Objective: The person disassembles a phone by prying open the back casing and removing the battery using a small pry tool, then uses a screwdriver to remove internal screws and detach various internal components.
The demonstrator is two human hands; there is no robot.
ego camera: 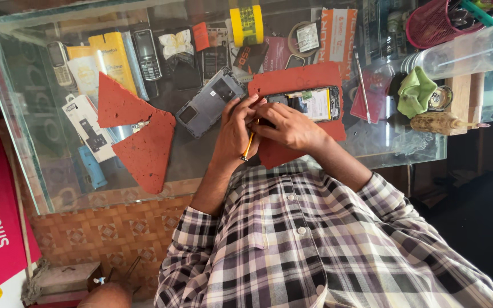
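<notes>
My counter is glossy glass (41, 171); the red mats (144, 148) on it look matt and rough, kind of spongy; the opened phone (309, 104) shows shiny innards; grey back cover (209, 102) is dull plastic; green cloth (416, 91) is soft; my shirt (315, 245) is woven checked cotton.

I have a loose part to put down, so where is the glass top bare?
Bare glass lies between the torn red mat and the left hand. Crowded: the far right corner, around the green cloth and bottle.
</notes>
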